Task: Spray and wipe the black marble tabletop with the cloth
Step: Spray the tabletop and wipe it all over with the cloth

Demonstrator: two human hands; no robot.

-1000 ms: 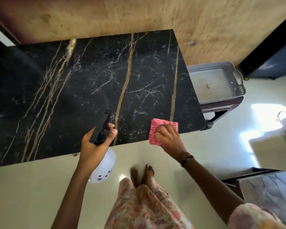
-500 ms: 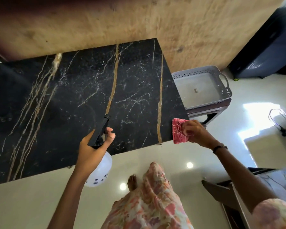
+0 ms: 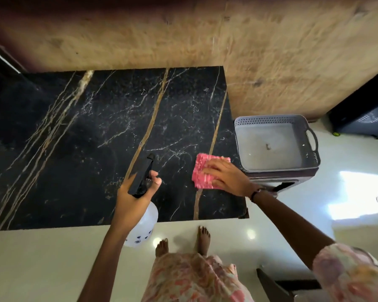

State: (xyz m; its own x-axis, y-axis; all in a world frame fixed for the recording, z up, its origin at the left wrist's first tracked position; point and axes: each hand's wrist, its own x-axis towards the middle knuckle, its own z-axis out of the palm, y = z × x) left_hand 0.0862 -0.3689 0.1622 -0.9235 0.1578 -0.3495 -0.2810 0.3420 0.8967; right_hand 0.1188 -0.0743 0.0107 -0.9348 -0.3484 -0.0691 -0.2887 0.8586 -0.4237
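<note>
While your right hand (image 3: 225, 177) presses flat, fingers straight, on the cloth (image 3: 207, 174) near the tabletop's (image 3: 85, 138) right front corner, your left hand (image 3: 133, 197) grips the bottle (image 3: 143, 225) at its neck, thumb by the black trigger head. That cloth looks soft and limp, so it will likely bunch unless you keep the palm spread across its middle. Polished marble is probably slick when wet. Light and plastic, the bottle is best held at the neck. Count one cloth, one bottle, one tabletop, one grey basket (image 3: 277, 125) beside it.
</note>
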